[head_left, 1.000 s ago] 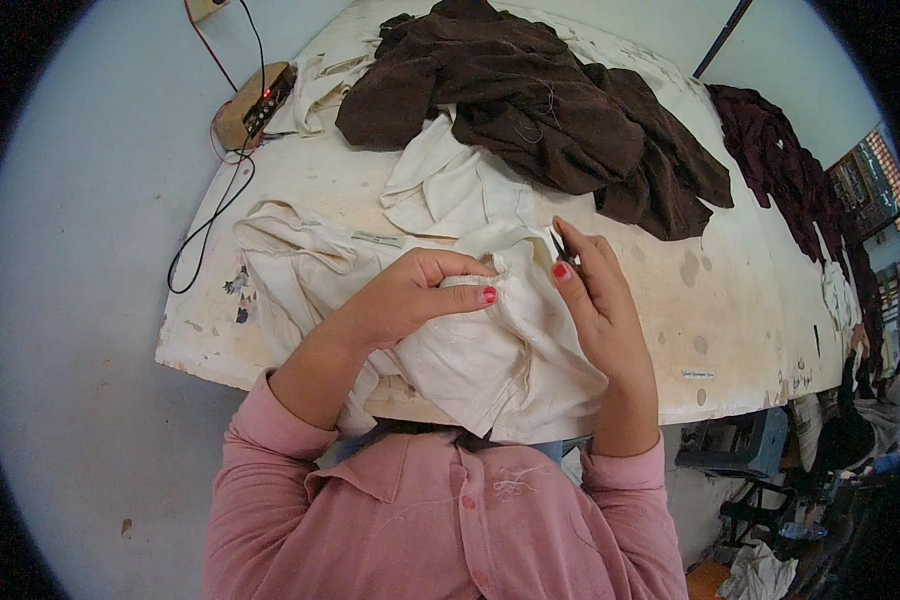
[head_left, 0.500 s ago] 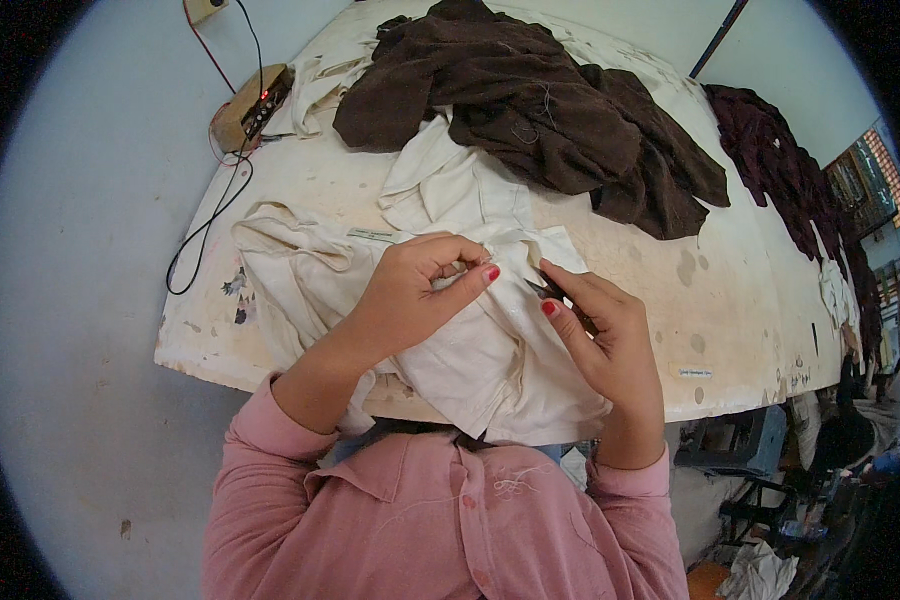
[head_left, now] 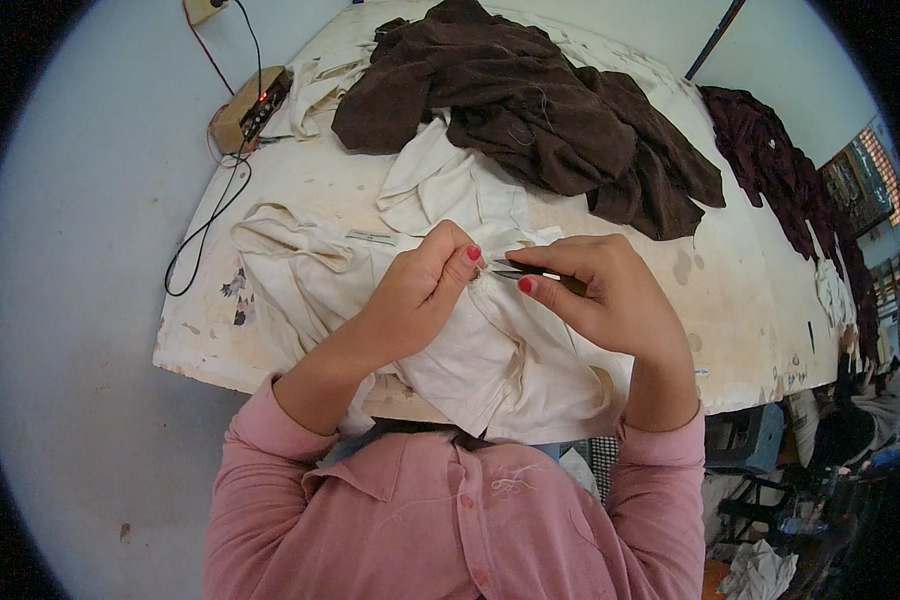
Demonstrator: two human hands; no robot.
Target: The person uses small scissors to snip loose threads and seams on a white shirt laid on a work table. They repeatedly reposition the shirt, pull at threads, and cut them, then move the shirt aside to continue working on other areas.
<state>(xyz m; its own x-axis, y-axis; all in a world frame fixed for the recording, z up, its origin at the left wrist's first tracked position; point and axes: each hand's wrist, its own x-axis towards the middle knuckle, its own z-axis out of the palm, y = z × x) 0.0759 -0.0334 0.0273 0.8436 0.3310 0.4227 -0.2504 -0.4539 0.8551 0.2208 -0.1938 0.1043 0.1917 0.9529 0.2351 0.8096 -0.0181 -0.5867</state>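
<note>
A white garment (head_left: 450,370) lies spread over the near edge of the table, partly hanging toward me. My left hand (head_left: 422,290) pinches a bit of its cloth between thumb and bent fingers; whether a thread is in the pinch is too small to tell. My right hand (head_left: 600,290) holds small dark thread snips (head_left: 542,274) between thumb and fingers. Their blades point left, slightly apart, right beside the pinched cloth. Part of the snips is hidden by my right fingers.
Dark brown cloth (head_left: 510,100) is heaped on the table (head_left: 740,290) beyond my hands. A brown box with a red light (head_left: 253,110) stands at the far left, its black cable (head_left: 208,225) hanging over the edge. Dark maroon cloth (head_left: 760,150) lies at the right.
My right hand has turned and come up and left, bringing the snips' blades to the cloth at my left fingertips. The left fingers have curled in tighter.
</note>
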